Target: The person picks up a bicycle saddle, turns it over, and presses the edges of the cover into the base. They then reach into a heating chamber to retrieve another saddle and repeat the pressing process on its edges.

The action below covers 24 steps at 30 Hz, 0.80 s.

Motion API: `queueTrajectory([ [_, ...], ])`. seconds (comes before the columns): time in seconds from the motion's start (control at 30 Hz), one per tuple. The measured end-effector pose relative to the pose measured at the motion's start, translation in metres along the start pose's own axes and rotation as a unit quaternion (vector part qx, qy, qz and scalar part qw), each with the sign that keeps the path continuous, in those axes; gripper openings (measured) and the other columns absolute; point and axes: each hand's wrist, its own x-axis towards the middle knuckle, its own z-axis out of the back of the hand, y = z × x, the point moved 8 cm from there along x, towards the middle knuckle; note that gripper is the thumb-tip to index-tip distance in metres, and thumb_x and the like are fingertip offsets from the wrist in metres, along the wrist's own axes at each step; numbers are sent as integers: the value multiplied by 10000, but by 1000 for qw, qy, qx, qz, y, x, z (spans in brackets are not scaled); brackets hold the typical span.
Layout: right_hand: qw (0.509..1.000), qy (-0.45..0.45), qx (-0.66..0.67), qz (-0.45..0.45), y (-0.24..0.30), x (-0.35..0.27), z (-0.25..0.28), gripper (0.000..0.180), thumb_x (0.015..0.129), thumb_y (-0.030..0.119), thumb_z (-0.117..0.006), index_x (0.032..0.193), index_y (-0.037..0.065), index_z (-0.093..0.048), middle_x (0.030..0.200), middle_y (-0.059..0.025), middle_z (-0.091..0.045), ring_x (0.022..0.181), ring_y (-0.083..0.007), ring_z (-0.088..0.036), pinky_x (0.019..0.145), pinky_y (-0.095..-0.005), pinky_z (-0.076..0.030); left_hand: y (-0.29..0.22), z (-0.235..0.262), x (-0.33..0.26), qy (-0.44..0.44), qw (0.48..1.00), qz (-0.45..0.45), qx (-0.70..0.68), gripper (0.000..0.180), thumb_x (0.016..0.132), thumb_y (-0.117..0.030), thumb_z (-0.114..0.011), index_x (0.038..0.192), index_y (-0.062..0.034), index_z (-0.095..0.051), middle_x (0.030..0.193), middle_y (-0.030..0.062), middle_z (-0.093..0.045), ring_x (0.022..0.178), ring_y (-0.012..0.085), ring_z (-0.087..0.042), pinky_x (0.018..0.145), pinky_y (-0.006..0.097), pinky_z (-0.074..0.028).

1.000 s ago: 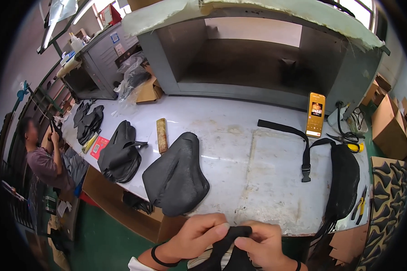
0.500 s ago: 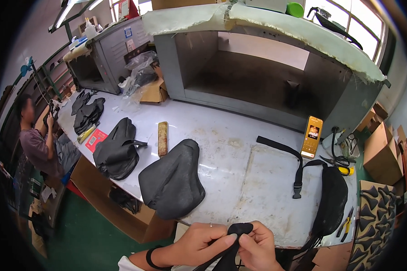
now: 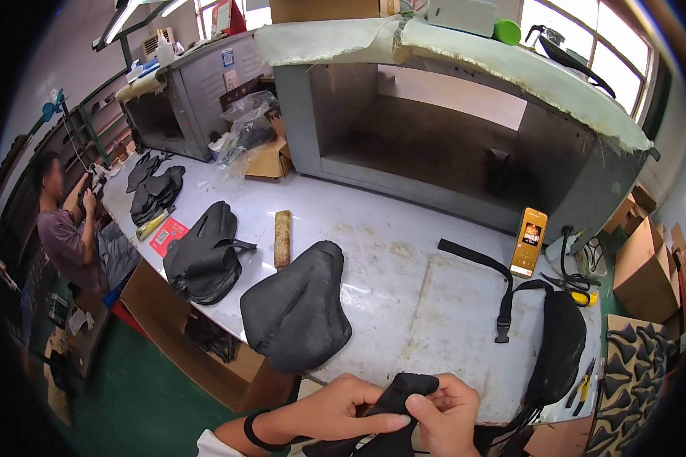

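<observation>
At the table's near edge, my left hand (image 3: 347,407) pinches a soft black sheet piece (image 3: 408,390), thumb lying along it. My right hand (image 3: 448,415) grips the same piece's other side, its thumb pressed on top. The piece is folded over between the fingers, and its lower part hangs down beyond the picture's edge. Just beyond my left hand lies a stack of larger black shaped pieces (image 3: 297,312). Farther left is another pile of black pieces (image 3: 206,259). A worn yellowish block (image 3: 283,240) lies behind the nearer stack.
A grey metal housing (image 3: 297,114) stands along the table's back. On the right are a lit phone (image 3: 527,242), a black waist bag (image 3: 560,343) with its strap and pliers (image 3: 584,387). A cardboard box (image 3: 149,312) stands below the left edge; a person (image 3: 68,244) works at far left.
Both hands have shifted slightly right, and the fingers have moved along the black piece. More of its folded upper part now shows between them. The whole view has shifted slightly.
</observation>
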Motion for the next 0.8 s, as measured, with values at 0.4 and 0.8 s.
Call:
queueTrajectory([
  [0.4,752,229,-482,387,26,-40,-87,413,880,-27,-594,1280,-93,-511,1314,-288,-482,1158,-422,-539,915,-439,-482,-68,66,-73,-537,753,-368,92,566,833,-540,-697,666,-26,-531,618,3,-529,559,85,-481,515,245,-360],
  [0.8,869,105,-370,311,29,-14,-50,372,948,36,-536,1310,-46,-527,954,-204,-615,776,-322,-622,684,-350,-498,-14,28,-11,-312,917,-113,-220,168,808,-90,-758,819,-16,-608,765,4,-594,714,85,-540,669,241,-442],
])
